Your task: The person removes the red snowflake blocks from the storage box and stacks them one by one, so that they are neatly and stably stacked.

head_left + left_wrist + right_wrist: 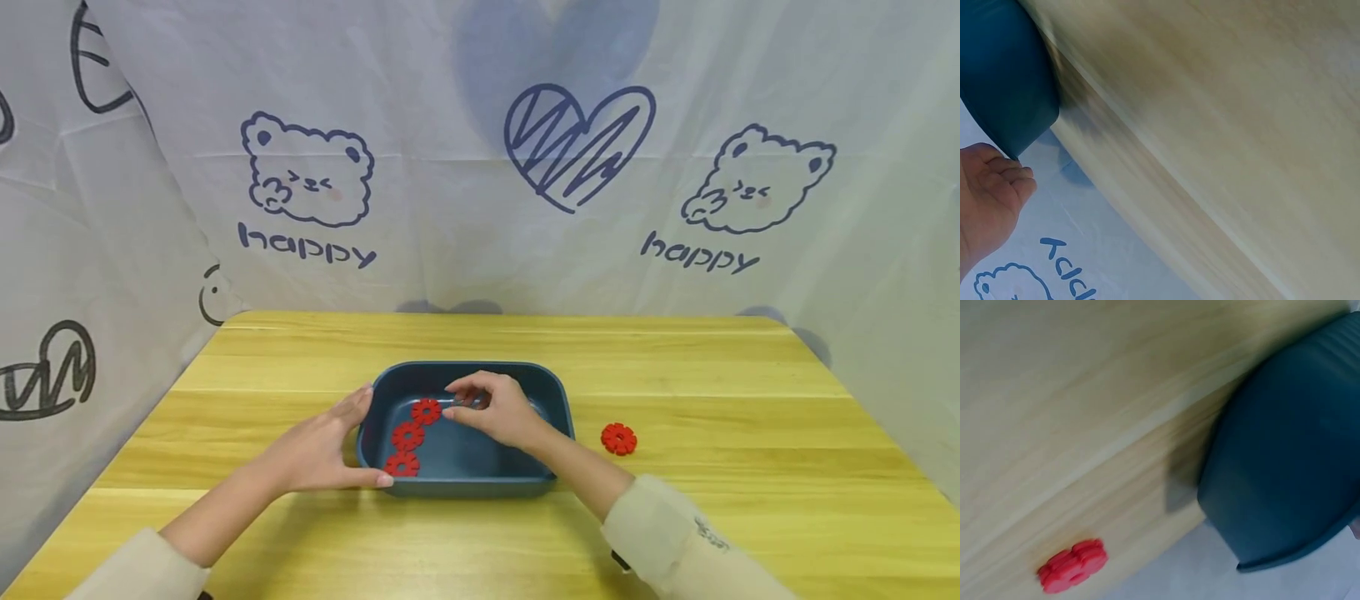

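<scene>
Table, left side: slanting edge of the wooden table [150, 467] meets hanging cloth [442, 208]; a broad strip of wood lies between edge and tray.
Left hand [322, 450]: holds the left end of the blue tray [472, 490], thumb on the front rim, fingers bent at the left rim, thumb and fingers spread wide.
Red discs [407, 446]: three, toothed, in a slanting row inside the tray by its left wall; nearest one partly hidden by the front rim.
Right hand [498, 408]: over the tray, just right of the farthest disc; thumb and forefinger tips apart.
Tray floor: blue surface shows from the row to the right wall; forearm crosses the front right corner.
Tray, far and near: wood runs behind it to the cloth, and in front of it.
Loose red disc [613, 444]: on the table, near the tray's right wall, wood between; looks thick, cannot tell if stacked.
Table, right side: widest stretch of wood, from the loose disc out to the slanting right edge.
</scene>
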The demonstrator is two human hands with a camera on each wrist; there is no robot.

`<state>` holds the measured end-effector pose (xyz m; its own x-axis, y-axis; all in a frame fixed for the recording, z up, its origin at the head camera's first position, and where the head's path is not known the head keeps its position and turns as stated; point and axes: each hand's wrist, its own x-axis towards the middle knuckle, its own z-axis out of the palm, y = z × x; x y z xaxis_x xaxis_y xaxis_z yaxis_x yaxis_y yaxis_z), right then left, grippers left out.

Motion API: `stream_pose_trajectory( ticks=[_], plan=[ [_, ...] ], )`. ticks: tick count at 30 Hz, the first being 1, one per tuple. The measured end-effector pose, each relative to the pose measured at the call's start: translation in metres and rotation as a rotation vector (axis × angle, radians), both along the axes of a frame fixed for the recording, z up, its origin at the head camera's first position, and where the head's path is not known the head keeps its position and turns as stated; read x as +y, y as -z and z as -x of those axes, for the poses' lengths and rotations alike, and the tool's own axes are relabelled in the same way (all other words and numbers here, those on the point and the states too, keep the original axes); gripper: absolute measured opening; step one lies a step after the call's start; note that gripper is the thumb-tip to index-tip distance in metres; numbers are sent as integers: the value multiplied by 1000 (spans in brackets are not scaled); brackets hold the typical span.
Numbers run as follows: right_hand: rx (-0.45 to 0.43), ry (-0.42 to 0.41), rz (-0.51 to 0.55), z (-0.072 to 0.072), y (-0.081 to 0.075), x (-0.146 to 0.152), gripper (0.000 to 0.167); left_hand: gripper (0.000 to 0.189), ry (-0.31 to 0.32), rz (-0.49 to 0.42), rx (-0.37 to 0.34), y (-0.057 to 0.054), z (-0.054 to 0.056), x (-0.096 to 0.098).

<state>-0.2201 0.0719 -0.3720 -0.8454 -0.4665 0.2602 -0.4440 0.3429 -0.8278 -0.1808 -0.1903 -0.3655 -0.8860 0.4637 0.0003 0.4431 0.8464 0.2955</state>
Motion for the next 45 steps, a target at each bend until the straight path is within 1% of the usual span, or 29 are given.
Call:
stream_pose_trajectory(
  ticks=[3, 5, 10, 14, 17, 21, 25, 29, 38, 45],
  plan=[
    [0, -33, -15, 2, 3, -6, 32, 113, 12, 11, 2, -2, 2, 0],
    [-16, -47, -38, 4, 5, -9, 32, 113, 23, 20, 3, -2, 2, 0],
    [-57, -89, -131, 5, 8, -20, 32, 111, 38, 33, 25, -3, 3, -2],
    [-75, -156, -211, 8, 10, -27, 32, 110, 38, 37, 26, -5, 2, -3],
    [-110, -202, -266, 9, 12, -32, 31, 110, 36, 44, 24, -5, 1, -3],
    [-123, -268, -322, 10, 11, -37, 30, 110, 30, 54, 21, -7, 1, -3],
    [-112, -322, -362, 9, 12, -40, 28, 110, 24, 64, 21, -7, 2, -2],
    [-107, -339, -381, 9, 15, -41, 26, 110, 21, 73, 23, -7, 3, -2],
    [-69, -334, -456, 11, 16, -45, 26, 111, 21, 75, 14, -7, 5, -3],
    [-12, -336, -508, 9, 18, -49, 22, 111, 26, 73, 12, -7, 4, -2]
  ],
)
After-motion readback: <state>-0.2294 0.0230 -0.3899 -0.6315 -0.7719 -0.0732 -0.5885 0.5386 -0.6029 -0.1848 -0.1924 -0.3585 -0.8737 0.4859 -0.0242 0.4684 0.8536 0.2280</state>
